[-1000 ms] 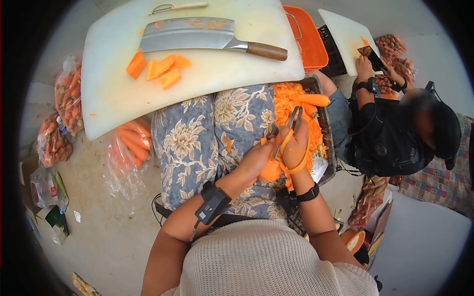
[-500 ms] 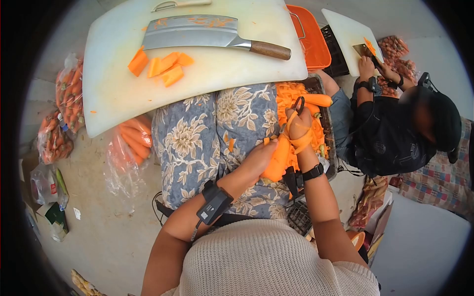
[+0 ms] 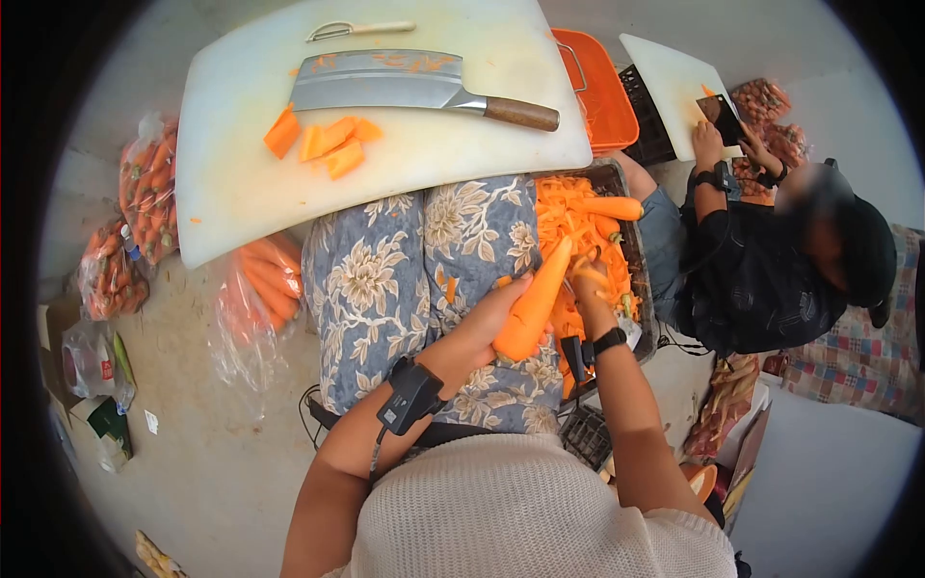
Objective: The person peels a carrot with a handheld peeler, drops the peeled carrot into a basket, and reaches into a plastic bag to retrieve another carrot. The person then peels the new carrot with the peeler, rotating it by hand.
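Note:
My left hand is wrapped round the thick end of a large peeled carrot, which slants up and to the right over my lap. Just right of the carrot, my right hand is closed, with an orange peel strip over its fingers. The dark-framed peeler it gripped a moment ago is mostly hidden now. Beneath that hand is a dark crate filled with carrot peelings. A whole carrot lies on top of them. A patterned cloth with a few orange scraps covers my lap.
Ahead, a white cutting board bears a cleaver, carrot chunks and a pale peeler. Bags of carrots stand at left. An orange bin is beyond the crate. At right, a co-worker holds a cleaver.
The carrot has turned more upright and its narrow end now shows. My right hand has moved down, off the carrot, and most of the peel strips around it are gone.

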`<state>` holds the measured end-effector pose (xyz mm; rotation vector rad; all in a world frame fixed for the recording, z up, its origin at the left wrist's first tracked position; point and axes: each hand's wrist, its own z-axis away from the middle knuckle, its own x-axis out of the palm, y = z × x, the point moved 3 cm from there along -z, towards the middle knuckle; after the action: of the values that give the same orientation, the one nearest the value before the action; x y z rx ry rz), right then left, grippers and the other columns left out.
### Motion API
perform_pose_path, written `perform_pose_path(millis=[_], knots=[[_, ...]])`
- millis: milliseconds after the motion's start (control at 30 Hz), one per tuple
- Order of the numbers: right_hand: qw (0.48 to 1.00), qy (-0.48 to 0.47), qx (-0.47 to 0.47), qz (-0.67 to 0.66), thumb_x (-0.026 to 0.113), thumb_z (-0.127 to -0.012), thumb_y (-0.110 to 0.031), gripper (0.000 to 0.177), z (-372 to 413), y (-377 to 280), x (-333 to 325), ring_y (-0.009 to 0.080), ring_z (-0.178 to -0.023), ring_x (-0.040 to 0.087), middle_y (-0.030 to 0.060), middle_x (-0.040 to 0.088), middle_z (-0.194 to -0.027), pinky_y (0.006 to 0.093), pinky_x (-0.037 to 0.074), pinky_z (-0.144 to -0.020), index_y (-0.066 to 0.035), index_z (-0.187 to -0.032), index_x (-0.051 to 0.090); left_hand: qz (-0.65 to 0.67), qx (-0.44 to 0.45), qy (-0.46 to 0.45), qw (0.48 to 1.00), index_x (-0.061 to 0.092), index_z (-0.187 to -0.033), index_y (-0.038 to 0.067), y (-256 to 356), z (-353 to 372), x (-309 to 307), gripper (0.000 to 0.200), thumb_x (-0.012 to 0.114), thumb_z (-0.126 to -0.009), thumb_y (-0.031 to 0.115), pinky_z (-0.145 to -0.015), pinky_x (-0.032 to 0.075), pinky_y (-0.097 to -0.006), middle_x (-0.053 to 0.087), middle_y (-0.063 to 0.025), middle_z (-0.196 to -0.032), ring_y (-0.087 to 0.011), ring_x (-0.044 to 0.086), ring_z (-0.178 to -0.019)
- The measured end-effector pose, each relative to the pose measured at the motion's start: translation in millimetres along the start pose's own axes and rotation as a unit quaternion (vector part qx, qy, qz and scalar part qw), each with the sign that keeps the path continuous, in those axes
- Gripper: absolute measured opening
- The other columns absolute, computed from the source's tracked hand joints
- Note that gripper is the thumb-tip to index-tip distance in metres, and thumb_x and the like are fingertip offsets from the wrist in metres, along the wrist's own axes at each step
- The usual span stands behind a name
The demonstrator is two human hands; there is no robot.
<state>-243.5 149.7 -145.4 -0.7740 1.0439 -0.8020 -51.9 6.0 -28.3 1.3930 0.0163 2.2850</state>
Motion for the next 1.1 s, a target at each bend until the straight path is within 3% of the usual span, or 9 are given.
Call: perform_pose_path(millis=[67,200,300,433,667,700,933,1000,1100], knots=[[0.981,-0.053,0.103,-0.156,0.055,-0.076,-0.004,0.018,19,16,-9,0.0148,-0.044,0.048,0.0028,0.047,-0.062,0.0292,0.039,-0.038,-0.01,-0.083,0.04,0.1,0.02,-0.011,0.995,0.05,-0.101,0.003,3,3,3,0.038,0.043,-0.089,0.039,-0.057,0.052,-0.0344,0.06,-0.0132,-0.08,-0.02,0.06,-0.067],[0.987,0.008,0.116,-0.111,0.056,-0.08,-0.014,0.024,70,-29,-22,0.0168,-0.06,0.057,0.0088,0.053,-0.084,0.0271,0.046,-0.047,-0.004,-0.098,0.043,0.101,0.039,-0.023,0.994,0.05,-0.104,0.003,-2,1,5,0.039,0.047,-0.088,0.038,-0.063,0.052,-0.0345,0.059,-0.0138,-0.089,-0.0195,0.059,-0.076],[0.978,0.0,-0.011,-0.21,0.053,-0.082,-0.012,0.042,107,-95,-20,0.0239,-0.109,0.048,0.0137,0.039,-0.118,0.0345,0.048,-0.083,-0.002,-0.118,0.033,0.091,0.044,0.008,0.995,0.049,-0.107,0.002,-2,1,8,0.04,0.048,-0.087,0.037,-0.068,0.052,-0.0342,0.058,-0.014,-0.096,-0.0198,0.059,-0.081],[0.964,-0.063,-0.167,-0.196,0.054,-0.08,-0.007,0.047,149,-147,-8,0.0267,-0.118,0.039,0.0173,0.038,-0.121,0.0363,0.042,-0.088,0.003,-0.12,0.032,0.083,0.08,-0.013,0.993,0.047,-0.113,0.002,-6,-2,11,0.042,0.043,-0.09,0.037,-0.078,0.048,-0.0327,0.057,-0.0127,-0.1,-0.0202,0.058,-0.088],[0.969,-0.05,-0.234,-0.059,0.054,-0.082,-0.008,0.051,160,-140,24,0.0239,-0.109,0.046,0.0177,0.04,-0.121,0.0345,0.038,-0.092,0.004,-0.123,0.028,0.032,0.106,0.046,0.993,0.045,-0.118,0.005,-6,1,23,0.042,0.034,-0.093,0.038,-0.086,0.042,-0.0289,0.054,-0.0074,-0.11,-0.0151,0.052,-0.101],[0.965,-0.025,-0.253,-0.064,0.055,-0.079,-0.008,0.047,159,-143,25,0.0239,-0.095,0.053,0.0211,0.044,-0.113,0.0337,0.044,-0.082,0.01,-0.116,0.031,0.003,0.111,0.061,0.992,0.045,-0.118,0.006,-8,0,21,0.042,0.032,-0.094,0.037,-0.086,0.042,-0.028,0.053,-0.0063,-0.111,-0.0136,0.052,-0.102],[0.968,-0.045,-0.242,-0.059,0.053,-0.08,-0.006,0.041,147,-145,26,0.0221,-0.097,0.053,0.0211,0.046,-0.112,0.0309,0.045,-0.08,0.009,-0.113,0.034,-0.042,0.069,0.072,0.994,0.044,-0.118,0.006,-5,-6,17,0.04,0.03,-0.094,0.035,-0.084,0.042,-0.0259,0.053,-0.0048,-0.11,-0.012,0.051,-0.103],[0.956,-0.026,-0.292,0.006,0.054,-0.08,-0.006,0.035,141,-147,28,0.0175,-0.087,0.054,0.0168,0.05,-0.102,0.0277,0.046,-0.072,0.008,-0.108,0.037,-0.044,0.089,0.082,0.992,0.044,-0.117,0.005,-2,-4,19,0.042,0.031,-0.094,0.037,-0.079,0.045,-0.0264,0.054,-0.0052,-0.107,-0.0129,0.054,-0.096],[0.987,-0.075,-0.144,-0.004,0.055,-0.079,-0.006,0.03,120,-146,28,0.0129,-0.074,0.052,0.0106,0.051,-0.089,0.025,0.045,-0.063,0.006,-0.103,0.04,-0.094,0.137,0.073,0.983,0.045,-0.114,0.004,-15,-19,5,0.042,0.031,-0.094,0.039,-0.071,0.048,-0.0276,0.056,-0.0065,-0.099,-0.0147,0.058,-0.083]])
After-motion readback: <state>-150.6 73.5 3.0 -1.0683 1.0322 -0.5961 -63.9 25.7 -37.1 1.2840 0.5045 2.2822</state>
